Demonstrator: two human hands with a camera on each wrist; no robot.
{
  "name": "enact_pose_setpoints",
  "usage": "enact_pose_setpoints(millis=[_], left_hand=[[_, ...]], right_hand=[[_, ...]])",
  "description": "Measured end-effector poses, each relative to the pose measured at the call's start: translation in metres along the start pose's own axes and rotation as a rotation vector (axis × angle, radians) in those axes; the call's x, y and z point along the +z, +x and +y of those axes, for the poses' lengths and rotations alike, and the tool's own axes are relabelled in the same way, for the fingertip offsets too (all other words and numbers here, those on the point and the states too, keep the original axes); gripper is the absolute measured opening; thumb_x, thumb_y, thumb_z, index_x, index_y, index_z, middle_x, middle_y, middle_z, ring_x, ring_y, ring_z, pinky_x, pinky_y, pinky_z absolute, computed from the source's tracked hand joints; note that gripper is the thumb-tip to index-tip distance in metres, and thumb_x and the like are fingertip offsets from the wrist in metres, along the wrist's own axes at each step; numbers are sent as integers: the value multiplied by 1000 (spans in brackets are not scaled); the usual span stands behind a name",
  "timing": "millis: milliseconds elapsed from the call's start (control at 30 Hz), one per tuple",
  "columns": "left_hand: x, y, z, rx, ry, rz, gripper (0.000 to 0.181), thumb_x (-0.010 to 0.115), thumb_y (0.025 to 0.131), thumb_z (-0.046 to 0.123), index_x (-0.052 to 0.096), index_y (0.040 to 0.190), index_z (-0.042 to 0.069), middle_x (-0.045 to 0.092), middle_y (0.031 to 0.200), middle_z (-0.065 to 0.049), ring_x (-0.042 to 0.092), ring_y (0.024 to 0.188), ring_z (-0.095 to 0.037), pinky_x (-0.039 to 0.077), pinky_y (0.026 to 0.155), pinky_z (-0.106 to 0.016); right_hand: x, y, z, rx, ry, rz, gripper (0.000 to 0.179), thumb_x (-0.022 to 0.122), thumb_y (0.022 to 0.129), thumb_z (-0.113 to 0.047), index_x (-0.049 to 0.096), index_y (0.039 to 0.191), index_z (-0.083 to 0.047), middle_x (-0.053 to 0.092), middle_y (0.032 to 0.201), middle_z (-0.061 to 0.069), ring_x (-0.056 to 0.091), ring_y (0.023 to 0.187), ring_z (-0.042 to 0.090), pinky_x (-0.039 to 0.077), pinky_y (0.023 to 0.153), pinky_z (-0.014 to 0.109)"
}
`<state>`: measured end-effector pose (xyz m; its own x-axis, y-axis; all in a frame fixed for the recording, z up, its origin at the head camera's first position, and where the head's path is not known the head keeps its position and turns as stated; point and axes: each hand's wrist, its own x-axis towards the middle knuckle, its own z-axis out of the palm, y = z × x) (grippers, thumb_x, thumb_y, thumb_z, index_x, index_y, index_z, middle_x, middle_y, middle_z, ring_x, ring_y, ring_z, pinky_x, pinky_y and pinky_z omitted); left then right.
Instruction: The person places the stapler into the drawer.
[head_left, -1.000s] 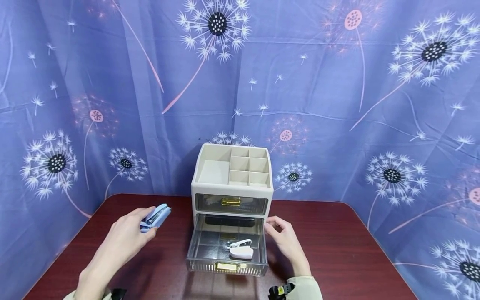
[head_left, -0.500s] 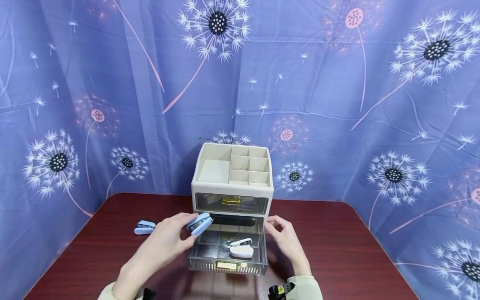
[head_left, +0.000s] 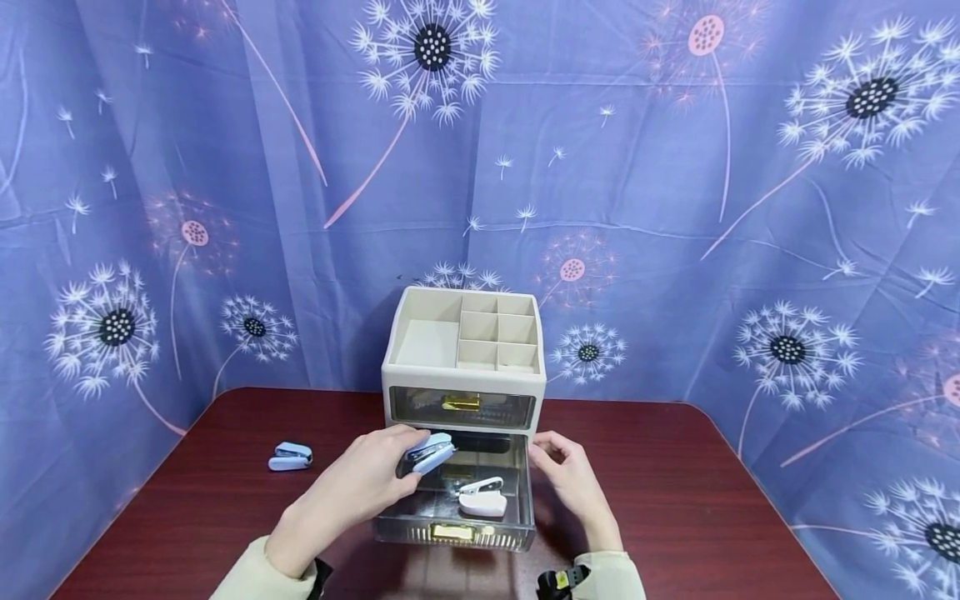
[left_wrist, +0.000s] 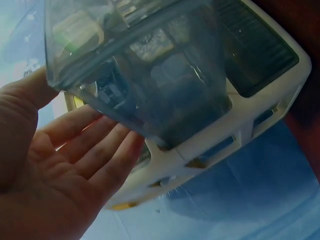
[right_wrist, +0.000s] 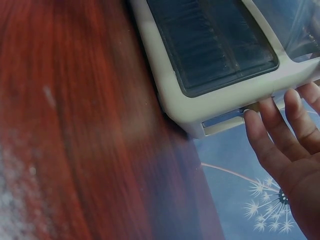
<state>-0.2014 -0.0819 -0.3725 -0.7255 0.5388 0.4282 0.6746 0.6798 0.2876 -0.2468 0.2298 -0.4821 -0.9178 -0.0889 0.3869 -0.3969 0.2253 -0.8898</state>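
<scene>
My left hand (head_left: pixel 363 479) pinches a light blue stapler (head_left: pixel 435 457) between thumb and fingers, above the back left part of a pulled-out clear drawer (head_left: pixel 401 530). Inside that drawer lies a white stapler (head_left: pixel 483 503), its top arm raised. The left wrist view looks through the clear drawer wall, which partly covers the blue stapler. My right hand (head_left: pixel 573 482) rests its fingertips on the right side of the cream desk organizer (head_left: pixel 465 377); its fingers (right_wrist: pixel 280 132) are loosely bent and hold nothing. A second light blue stapler (head_left: pixel 290 457) lies on the table to the left.
Above the pulled-out drawer, the upper drawer (head_left: pixel 495 410) with its gold handle is closed. The organizer's top has several compartments. A dark red table (head_left: pixel 660 483) carries it, and a blue dandelion-print cloth (head_left: pixel 637 167) hangs behind and at both sides.
My left hand has carried the light blue stapler rightward from the table's left side to over the drawer, uncovering the second blue stapler. My right hand has stayed in place.
</scene>
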Motion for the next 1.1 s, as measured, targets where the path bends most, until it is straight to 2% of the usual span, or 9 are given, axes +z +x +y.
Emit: enact_pose_setpoints(millis=[267, 433, 600, 733, 933, 1100], left_hand=[[12, 21, -1, 43, 53, -169, 35, 74, 78, 12, 68, 112, 7, 67, 103, -3, 59, 83, -13, 50, 73, -34], [19, 31, -4, 80, 58, -247, 24, 74, 77, 9, 68, 100, 9, 65, 91, 0, 54, 73, -11, 47, 68, -31], [25, 32, -7, 102, 51, -270, 15, 75, 75, 8, 66, 87, 13, 58, 76, 6, 47, 65, -9, 43, 62, -28], [32, 34, -6, 119, 42, -289, 13, 75, 76, 9, 66, 84, 15, 55, 72, 8, 47, 64, -8, 42, 60, -26], [34, 35, -5, 111, 67, -297, 14, 76, 77, 10, 66, 86, 14, 57, 72, 8, 49, 64, -8, 44, 59, -28], [34, 37, -3, 110, 79, -306, 15, 77, 78, 11, 68, 90, 13, 60, 77, 5, 53, 67, -10, 46, 61, -30]], right_hand=[[-1, -1, -2, -10, 9, -1, 14, 65, 94, -8, 68, 100, 4, 67, 79, 6, 64, 75, 20, 55, 70, 36], [-4, -1, -3, -21, 8, 1, 13, 65, 94, -7, 68, 101, 3, 67, 79, 3, 64, 75, 17, 55, 70, 33], [-1, 0, -3, -24, 17, -11, 14, 65, 94, -7, 68, 102, 4, 67, 80, 1, 65, 76, 19, 55, 71, 34], [-2, 0, -1, -39, 11, -1, 12, 64, 94, -3, 68, 103, 4, 67, 79, 2, 66, 75, 23, 55, 70, 36], [0, 1, -4, -47, -2, -19, 13, 65, 94, -7, 68, 102, 4, 66, 79, 14, 64, 74, 27, 55, 69, 38], [-2, 0, -1, -30, 0, -10, 12, 65, 94, -7, 68, 100, 3, 66, 78, 10, 64, 74, 18, 55, 68, 35]])
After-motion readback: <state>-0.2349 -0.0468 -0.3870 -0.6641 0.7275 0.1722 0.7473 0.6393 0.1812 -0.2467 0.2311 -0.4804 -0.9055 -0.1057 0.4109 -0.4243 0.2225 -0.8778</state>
